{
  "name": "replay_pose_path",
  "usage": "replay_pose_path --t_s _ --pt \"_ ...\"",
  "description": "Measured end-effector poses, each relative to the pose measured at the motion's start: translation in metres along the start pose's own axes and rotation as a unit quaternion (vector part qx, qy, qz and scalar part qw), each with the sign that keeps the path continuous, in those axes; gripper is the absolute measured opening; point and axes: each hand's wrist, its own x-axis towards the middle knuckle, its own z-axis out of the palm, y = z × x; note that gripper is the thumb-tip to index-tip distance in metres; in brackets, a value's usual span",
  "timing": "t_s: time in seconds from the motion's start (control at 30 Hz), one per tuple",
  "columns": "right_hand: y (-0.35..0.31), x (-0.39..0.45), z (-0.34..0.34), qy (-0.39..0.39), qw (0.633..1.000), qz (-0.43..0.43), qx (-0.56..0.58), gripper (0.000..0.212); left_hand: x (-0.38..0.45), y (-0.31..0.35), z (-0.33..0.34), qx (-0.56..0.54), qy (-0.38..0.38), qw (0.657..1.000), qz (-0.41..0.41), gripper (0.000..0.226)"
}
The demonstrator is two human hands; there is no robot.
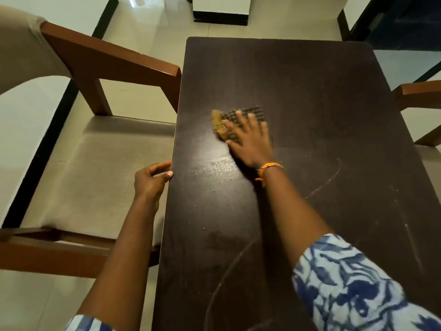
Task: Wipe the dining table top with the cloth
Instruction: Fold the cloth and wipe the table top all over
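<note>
We see a dark wood counter [298,96], smooth with a dull sheen, streaked and flecked with crumbs. The cloth [235,118] looks woven and checked, mustard at one edge. The chair [107,58] has glossy brown wood and matt beige upholstery. The floor [152,29] tiles shine.

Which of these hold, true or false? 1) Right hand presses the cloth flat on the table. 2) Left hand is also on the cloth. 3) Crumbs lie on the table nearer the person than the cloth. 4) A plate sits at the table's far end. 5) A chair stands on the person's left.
1) True: the right hand lies flat on the cloth on the table.
2) False: the left hand grips the table's left edge, apart from the cloth.
3) True: small crumbs lie there.
4) False: no plate shows there.
5) True: the chair stands left of the table.
</note>
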Motion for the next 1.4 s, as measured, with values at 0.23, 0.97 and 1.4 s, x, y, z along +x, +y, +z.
replay_pose_path --t_s 0.23,0.97,1.4 --pt "0.136 -0.046 -0.038 0.047 0.974 0.221 0.004 0.054 0.003 -0.008 0.000 -0.027 -0.018 0.999 -0.034 0.036" --pt "-0.098 -0.026 0.037 -0.032 0.994 -0.107 0.010 0.055 -0.014 -0.010 -0.016 0.012 -0.086 0.994 -0.066 0.044" --pt "0.054 -0.074 -0.012 0.064 0.968 0.238 0.033 0.055 -0.019 -0.010 -0.013 -0.020 -0.064 0.996 -0.064 0.044"
